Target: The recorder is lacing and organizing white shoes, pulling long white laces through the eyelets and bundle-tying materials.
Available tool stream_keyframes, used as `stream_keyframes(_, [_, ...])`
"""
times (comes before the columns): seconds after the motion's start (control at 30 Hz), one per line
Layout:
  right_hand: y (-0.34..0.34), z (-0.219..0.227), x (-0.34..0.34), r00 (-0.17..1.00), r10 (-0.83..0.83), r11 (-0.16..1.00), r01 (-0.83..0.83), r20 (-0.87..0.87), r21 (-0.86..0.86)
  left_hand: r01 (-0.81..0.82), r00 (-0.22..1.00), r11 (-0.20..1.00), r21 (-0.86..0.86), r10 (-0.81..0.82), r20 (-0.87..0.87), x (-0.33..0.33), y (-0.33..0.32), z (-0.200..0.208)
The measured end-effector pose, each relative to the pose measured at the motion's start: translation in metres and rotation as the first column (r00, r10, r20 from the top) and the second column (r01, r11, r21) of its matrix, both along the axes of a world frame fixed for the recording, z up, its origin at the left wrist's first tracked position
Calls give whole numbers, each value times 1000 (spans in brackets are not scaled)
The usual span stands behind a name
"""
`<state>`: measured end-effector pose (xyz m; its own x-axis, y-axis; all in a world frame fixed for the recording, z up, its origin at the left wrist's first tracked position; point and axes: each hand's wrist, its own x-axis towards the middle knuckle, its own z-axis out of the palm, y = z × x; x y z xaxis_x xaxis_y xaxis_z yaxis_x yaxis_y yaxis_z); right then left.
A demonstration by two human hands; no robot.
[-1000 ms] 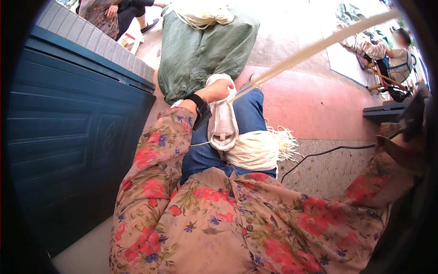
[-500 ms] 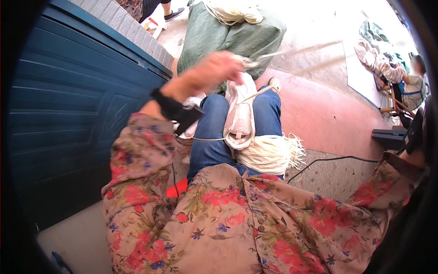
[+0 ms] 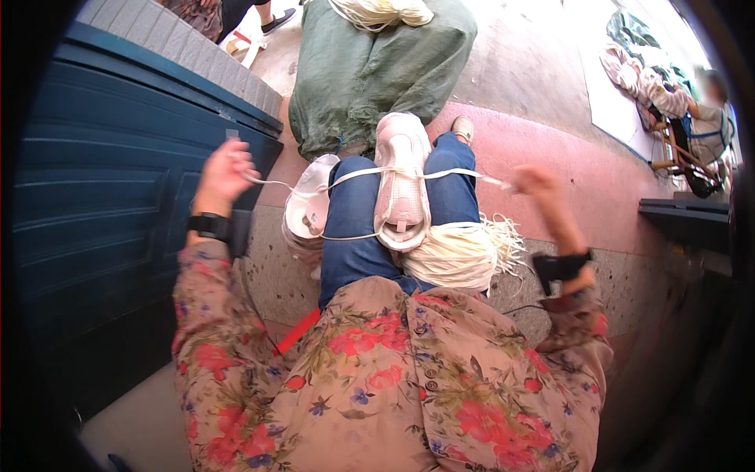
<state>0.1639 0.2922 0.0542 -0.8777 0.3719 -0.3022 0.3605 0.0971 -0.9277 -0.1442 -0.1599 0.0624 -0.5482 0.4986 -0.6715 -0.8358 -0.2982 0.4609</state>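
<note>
Head view: my left hand (image 3: 224, 169) is raised outside the outer edge of my left thigh, forearm nearly upright, fingers pinching one end of a white lace (image 3: 358, 175). My right hand (image 3: 536, 181) is out past my lap's right edge, forearm slanting inward; though blurred, it grips the lace's other end. The lace stretches crosswise over the pale pink shoe (image 3: 403, 145), which lies between the inner edges of my thighs. Its toe points away from me, toward the knees, its long axis running lengthwise along my lap (image 3: 354, 259).
</note>
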Motion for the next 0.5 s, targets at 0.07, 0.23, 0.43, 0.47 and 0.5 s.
stream_keyframes(0.07, [-58,-29,-23,979,203,978,-203,-10,40,152,987,976,-157,-157,-20,47,68,-21])
stream_keyframes(0.23, [-101,-64,-63,949,315,753,-238,-19,614,443,716,776,-449,-608,-343,117,147,-42])
stream_keyframes(0.43, [-110,-75,-76,981,187,653,-86,-51,752,402,599,668,-626,-709,-372,135,167,-30])
stream_keyframes(0.47, [-111,-73,-78,980,191,655,-87,-53,750,399,601,668,-628,-708,-370,135,165,-32])
stream_keyframes(0.5, [-111,-70,-79,979,204,637,-142,12,758,349,565,655,-671,-717,-407,135,161,-37])
